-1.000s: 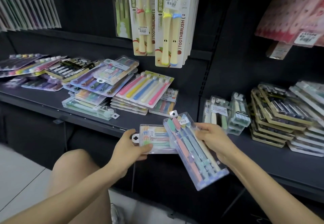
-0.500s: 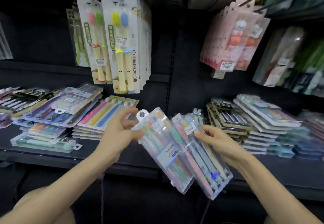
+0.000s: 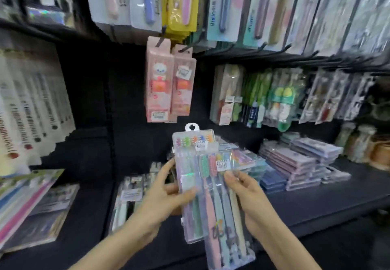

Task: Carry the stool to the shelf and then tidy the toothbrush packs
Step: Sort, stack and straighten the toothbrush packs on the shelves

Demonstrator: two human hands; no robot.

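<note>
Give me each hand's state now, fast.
Left hand: grips the tabbed toothbrush pack, thumb across its front.
Right hand: pinches the second toothbrush pack, which overlaps the first.

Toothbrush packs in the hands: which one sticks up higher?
The left-hand pack, gripped by the left hand: its white hang tab with the cross-shaped hole tops everything held. The right-hand pack, in the right hand, sits lower.

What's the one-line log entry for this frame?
phase: tidy packs | left hand: grips tabbed pack | right hand: grips second pack | packs: overlapped, upright | stool: not in view
</note>
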